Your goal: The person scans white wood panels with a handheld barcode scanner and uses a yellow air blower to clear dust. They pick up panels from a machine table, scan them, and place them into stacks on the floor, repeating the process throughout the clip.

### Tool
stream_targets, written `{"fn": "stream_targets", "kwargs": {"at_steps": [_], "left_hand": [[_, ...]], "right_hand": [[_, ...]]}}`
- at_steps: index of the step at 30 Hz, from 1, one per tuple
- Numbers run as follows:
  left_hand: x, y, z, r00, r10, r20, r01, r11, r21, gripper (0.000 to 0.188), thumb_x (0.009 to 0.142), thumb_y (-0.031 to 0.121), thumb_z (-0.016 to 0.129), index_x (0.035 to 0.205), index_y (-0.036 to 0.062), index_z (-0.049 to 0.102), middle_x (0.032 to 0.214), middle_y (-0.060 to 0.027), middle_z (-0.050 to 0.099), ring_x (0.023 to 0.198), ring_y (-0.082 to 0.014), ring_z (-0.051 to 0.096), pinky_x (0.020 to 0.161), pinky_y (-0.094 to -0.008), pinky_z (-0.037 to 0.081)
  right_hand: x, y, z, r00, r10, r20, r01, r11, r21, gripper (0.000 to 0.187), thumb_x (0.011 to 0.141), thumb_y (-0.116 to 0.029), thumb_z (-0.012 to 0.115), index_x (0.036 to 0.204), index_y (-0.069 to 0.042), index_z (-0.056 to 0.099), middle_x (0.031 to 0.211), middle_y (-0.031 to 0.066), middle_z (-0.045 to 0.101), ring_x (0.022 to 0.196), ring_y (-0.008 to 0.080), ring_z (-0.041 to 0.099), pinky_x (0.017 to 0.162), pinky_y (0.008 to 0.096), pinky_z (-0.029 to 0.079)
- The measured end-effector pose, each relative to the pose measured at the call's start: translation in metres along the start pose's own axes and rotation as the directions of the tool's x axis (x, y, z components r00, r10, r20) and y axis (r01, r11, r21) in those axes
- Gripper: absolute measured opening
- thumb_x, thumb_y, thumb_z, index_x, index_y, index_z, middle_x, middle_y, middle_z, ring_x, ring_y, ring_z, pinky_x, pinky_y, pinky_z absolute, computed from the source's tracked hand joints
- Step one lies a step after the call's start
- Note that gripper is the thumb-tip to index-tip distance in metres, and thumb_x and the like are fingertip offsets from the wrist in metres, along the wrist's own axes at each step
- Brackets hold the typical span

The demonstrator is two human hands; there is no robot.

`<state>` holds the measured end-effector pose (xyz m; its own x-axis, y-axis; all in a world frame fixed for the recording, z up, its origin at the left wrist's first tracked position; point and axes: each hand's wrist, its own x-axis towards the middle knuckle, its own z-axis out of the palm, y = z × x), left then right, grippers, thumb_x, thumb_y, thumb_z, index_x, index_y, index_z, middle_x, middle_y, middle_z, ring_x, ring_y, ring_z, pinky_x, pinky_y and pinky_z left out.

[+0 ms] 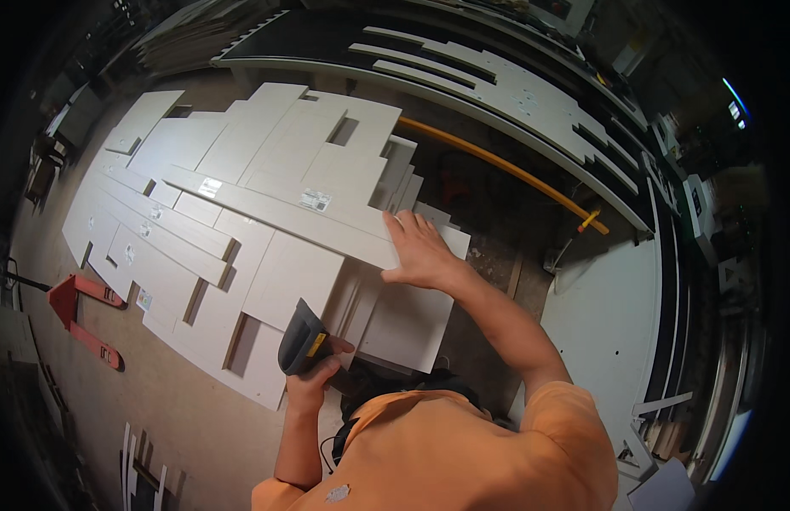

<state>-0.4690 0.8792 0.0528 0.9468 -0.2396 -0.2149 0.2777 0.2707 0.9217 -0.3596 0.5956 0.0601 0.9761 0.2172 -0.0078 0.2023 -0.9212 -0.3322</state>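
My left hand (314, 381) is closed around the handle of a dark grey handheld barcode scanner (301, 341) with a yellow label. The scanner's head is over the near edge of the stacked white panels. Further right, my right hand (422, 254) grips the near end of a long, narrow white board (275, 209), thumb on one edge and fingers on the other. That board lies across the top of the stack. A white label (315, 199) is stuck on a panel just beyond it, and another label (210, 186) sits near its far end.
A black-topped machine table (284, 38) carrying more white cut pieces (514, 85) runs along the far side. An orange-yellow bar (505, 166) spans the gap before it. A red pallet jack (67, 302) stands at left. White strips (143, 460) lie at lower left.
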Motion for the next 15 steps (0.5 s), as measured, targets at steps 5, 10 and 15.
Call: {"fn": "stream_targets", "kwargs": {"at_steps": [5, 10, 15], "left_hand": [[0.016, -0.038, 0.094, 0.987, -0.063, -0.146, 0.068, 0.997, 0.028, 0.023, 0.082, 0.025, 0.07, 0.096, 0.0079, 0.064, 0.11, -0.0161, 0.075, 0.049, -0.0051, 0.048, 0.039, -0.0208, 0.033], [0.026, -0.058, 0.154, 0.976, -0.079, -0.204, 0.084, 0.996, 0.02, 0.03, 0.086, 0.027, 0.071, 0.105, 0.0052, 0.063, 0.101, -0.0123, 0.076, 0.045, -0.0053, 0.048, 0.035, -0.0203, 0.03], [0.034, -0.062, 0.183, 0.972, -0.071, -0.224, 0.084, 0.995, 0.049, 0.039, 0.086, 0.023, 0.073, 0.116, 0.0003, 0.062, 0.092, -0.0096, 0.075, 0.044, -0.0059, 0.05, 0.032, -0.0217, 0.03]], "right_hand": [[-0.067, 0.036, -0.001, 0.993, 0.008, -0.119, -0.002, 0.999, 0.052, 0.097, 0.063, -0.032, 0.079, 0.144, 0.007, 0.042, 0.12, 0.0243, 0.052, 0.112, 0.0396, 0.053, 0.1, 0.0465, 0.044], [-0.131, 0.061, -0.012, 0.988, 0.085, -0.128, -0.073, 0.993, 0.095, 0.096, 0.061, -0.028, 0.079, 0.143, 0.006, 0.042, 0.121, 0.0219, 0.051, 0.113, 0.0389, 0.051, 0.101, 0.0463, 0.042], [-0.145, 0.08, -0.016, 0.968, 0.091, -0.233, -0.059, 0.988, 0.14, 0.097, 0.061, -0.027, 0.08, 0.144, 0.005, 0.042, 0.125, 0.02, 0.049, 0.118, 0.0386, 0.049, 0.105, 0.0479, 0.038]]}}
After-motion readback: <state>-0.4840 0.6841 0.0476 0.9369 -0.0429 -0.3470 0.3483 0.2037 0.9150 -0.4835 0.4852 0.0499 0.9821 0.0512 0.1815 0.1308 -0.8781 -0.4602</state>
